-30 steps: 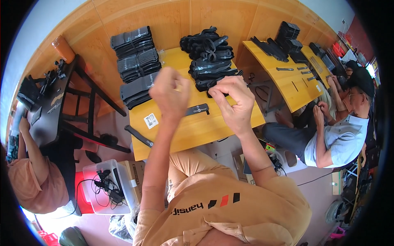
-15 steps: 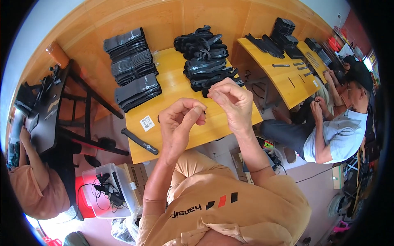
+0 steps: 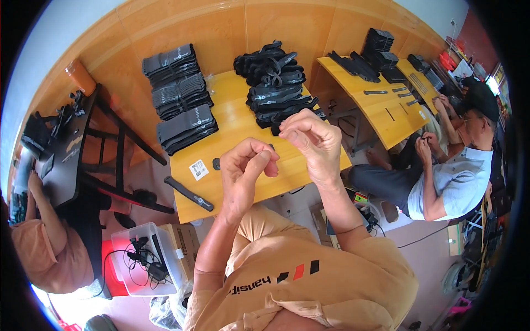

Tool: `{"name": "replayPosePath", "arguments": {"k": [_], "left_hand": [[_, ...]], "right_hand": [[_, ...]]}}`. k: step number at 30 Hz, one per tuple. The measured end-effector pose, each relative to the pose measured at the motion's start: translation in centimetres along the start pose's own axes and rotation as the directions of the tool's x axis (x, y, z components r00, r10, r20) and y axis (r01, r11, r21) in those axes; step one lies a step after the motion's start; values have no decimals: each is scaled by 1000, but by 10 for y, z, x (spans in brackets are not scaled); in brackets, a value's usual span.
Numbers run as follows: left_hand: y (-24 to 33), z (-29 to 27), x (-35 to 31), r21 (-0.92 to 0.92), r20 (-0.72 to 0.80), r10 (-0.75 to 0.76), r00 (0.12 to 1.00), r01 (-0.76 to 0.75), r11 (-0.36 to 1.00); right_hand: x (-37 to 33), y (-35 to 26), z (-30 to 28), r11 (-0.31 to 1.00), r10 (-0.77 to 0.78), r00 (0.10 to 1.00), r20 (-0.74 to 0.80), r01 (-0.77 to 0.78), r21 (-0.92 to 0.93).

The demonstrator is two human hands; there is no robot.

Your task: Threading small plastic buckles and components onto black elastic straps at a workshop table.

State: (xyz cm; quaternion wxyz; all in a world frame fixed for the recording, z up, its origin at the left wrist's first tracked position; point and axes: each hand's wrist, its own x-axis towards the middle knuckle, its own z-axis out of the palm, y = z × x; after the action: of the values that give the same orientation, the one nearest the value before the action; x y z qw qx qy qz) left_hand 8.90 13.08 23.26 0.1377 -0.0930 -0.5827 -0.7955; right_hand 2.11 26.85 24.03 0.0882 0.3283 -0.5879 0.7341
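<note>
My left hand is raised over the yellow table, fingers curled in and thumb pressed against the index finger. To its right and a little higher, my right hand has thumb and fingertips brought together. Whatever either hand pinches is too small or hidden to make out. The hands are apart. Behind my left hand a dark piece shows at its left side, mostly covered by the hand. A flat black strap lies at the table's near left edge, by a white label.
Folded black pieces are stacked at the table's left; bundled black straps lie at its far right. A clear bin with cables stands lower left. One person sits at the right, another at a dark table.
The view has shifted slightly, the table sitting a little lower in it. My left hand has dropped slightly, and more of the dark piece beside it shows. My right hand has barely moved.
</note>
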Motion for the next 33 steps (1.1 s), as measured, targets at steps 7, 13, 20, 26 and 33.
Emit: {"name": "replayPosePath", "arguments": {"k": [7, 13, 20, 26, 33], "left_hand": [[3, 10, 0, -35, -73, 32, 997, -35, 999], [7, 12, -2, 35, 51, 77, 996, -78, 996], [11, 17, 1, 46, 50, 87, 995, -89, 995], [7, 16, 5, 80, 25, 92, 995, -94, 992], [0, 11, 5, -13, 13, 67, 998, -67, 998]], "right_hand": [[1, 1, 1, 990, -63, 996, 68, 53, 131], [3, 3, 2, 988, -125, 990, 66, 118, 101], [3, 7, 3, 988, -118, 989, 84, 109, 110], [3, 11, 5, 993, -84, 994, 64, 78, 88], [0, 16, 5, 989, 7, 999, 52, -14, 144]]}}
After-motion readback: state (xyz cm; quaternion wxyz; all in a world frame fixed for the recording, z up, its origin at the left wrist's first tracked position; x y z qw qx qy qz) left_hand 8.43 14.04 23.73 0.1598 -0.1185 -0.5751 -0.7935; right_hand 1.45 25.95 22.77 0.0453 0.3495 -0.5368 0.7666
